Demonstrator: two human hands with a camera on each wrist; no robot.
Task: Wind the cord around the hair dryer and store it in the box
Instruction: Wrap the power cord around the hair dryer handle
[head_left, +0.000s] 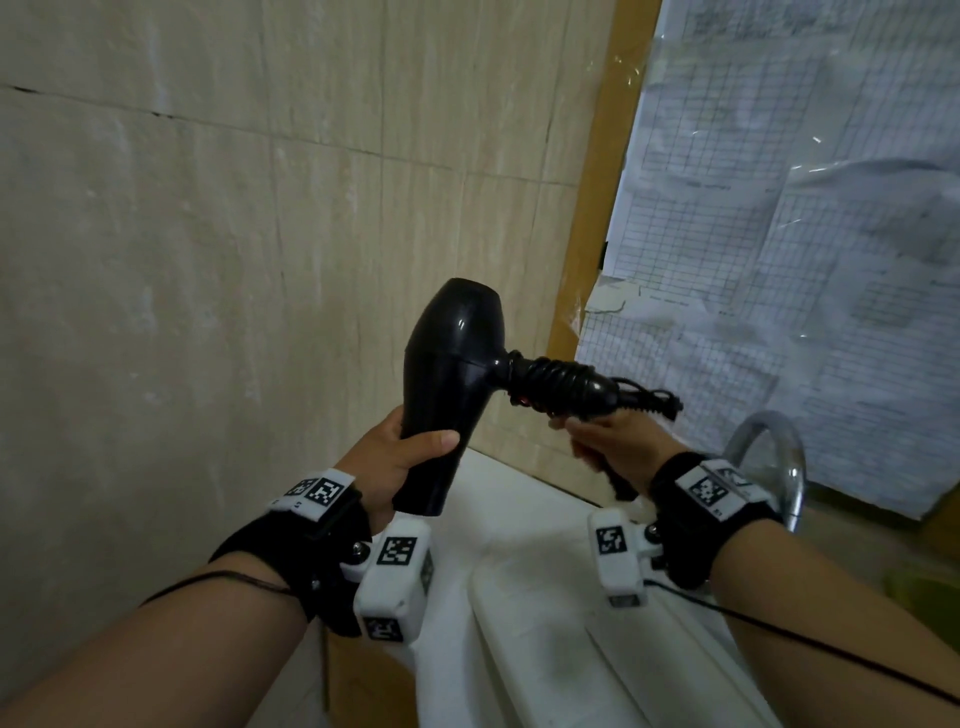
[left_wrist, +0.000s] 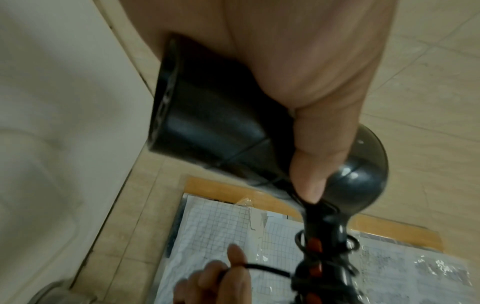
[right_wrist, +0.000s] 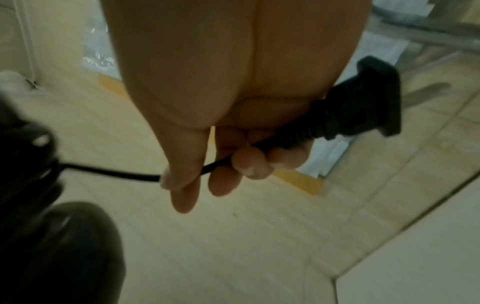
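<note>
A black hair dryer (head_left: 452, 374) is held up in front of the tiled wall, nozzle down and handle pointing right. My left hand (head_left: 400, 457) grips its barrel (left_wrist: 207, 123) near the nozzle. Black cord (head_left: 550, 376) is coiled in many turns around the handle (left_wrist: 324, 253). Just below the handle's end, my right hand (head_left: 608, 441) pinches the last stretch of cord (right_wrist: 116, 173) near the black plug (right_wrist: 363, 109), which sticks out past the fingers (right_wrist: 249, 162). No box shows in any view.
A white basin or counter (head_left: 545, 571) lies below the hands. A chrome faucet (head_left: 779, 457) curves up at the right. Gridded paper sheets under plastic (head_left: 779, 260) cover the wall on the right, framed by an orange border (head_left: 592, 234).
</note>
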